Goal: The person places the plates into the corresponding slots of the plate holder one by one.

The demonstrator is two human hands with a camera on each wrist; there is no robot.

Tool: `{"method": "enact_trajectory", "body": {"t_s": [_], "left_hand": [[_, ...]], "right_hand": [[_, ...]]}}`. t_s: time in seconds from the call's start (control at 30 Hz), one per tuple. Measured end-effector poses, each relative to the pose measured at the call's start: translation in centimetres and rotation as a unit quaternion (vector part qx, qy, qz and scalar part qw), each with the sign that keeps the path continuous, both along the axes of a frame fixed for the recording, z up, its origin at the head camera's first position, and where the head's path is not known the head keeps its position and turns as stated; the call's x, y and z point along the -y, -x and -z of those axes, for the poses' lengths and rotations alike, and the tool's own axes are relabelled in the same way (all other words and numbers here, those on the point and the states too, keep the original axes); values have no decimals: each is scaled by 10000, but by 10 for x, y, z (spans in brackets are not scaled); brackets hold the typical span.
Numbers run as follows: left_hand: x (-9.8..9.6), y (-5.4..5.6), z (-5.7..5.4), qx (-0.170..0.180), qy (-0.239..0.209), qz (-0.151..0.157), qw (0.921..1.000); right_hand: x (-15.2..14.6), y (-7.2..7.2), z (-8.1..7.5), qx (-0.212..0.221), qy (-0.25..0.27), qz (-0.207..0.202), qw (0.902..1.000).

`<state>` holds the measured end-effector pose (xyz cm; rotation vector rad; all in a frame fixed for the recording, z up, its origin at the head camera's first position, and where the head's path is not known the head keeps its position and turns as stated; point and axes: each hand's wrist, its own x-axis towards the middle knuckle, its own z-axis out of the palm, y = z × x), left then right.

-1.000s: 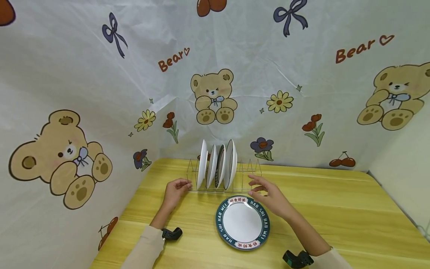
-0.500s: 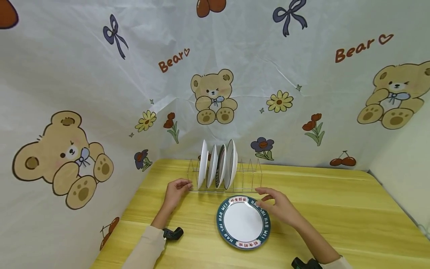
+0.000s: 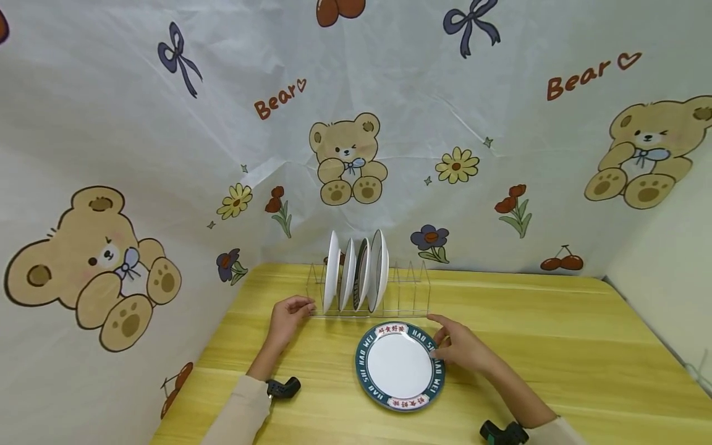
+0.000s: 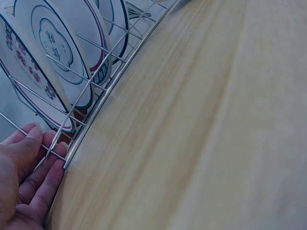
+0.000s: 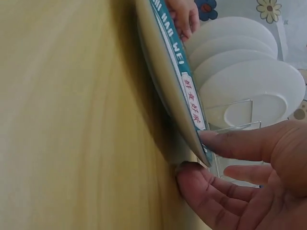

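- Two bare hands work at a yellow wood-grain desk (image 3: 578, 352), in front of a pale cloth (image 3: 411, 111) printed with teddy bears and flowers.
- The step in hand appears to be taking hold of a green-rimmed plate (image 3: 399, 366) by its edge.
- The next move would seem to call for a firm pinch on that rim, then a careful lift clear of the desk, with the rack held steady meanwhile.
- The plate lies face up on the desk, just in front of a wire rack (image 3: 400, 316). It is to the left of the right hand (image 3: 460, 351), whose thumb reaches over its right edge.
- Right hand: the thumb touches the top of the rim and another fingertip sits low, just by the underside. The rim is between them, but I cannot tell whether the pinch has closed. The index finger points towards the rack's front right corner; contact there is unclear.
- Left hand (image 3: 288, 314): thumb and fingers pinch the wires at the rack's front left end, well apart from the green-rimmed plate.
- Four white dishes (image 3: 380, 272) stand on edge side by side in the rack, towards its left and middle. The left wrist view shows flowers and blue lines painted on their faces.
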<state>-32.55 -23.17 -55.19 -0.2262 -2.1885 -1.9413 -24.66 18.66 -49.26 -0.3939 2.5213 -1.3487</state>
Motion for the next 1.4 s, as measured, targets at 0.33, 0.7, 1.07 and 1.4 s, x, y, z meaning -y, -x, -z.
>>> {"method": "enact_trajectory", "body": {"t_s": [0.33, 0.7, 1.07, 1.4], "left_hand": [[3, 0, -2, 217, 78, 100, 9997], [-4, -17, -28, 112, 123, 239, 9996], [-4, -16, -25, 127, 88, 191, 9997], [-3, -14, -21, 154, 62, 191, 9997]], "right_hand": [[-3, 1, -1, 412, 398, -572, 9967], [-24, 2, -24, 1068, 966, -1181, 9825], [-40, 0, -40, 1133, 1167, -1684, 9722], [-46, -8, -57, 939, 1451, -2046, 9635]]}}
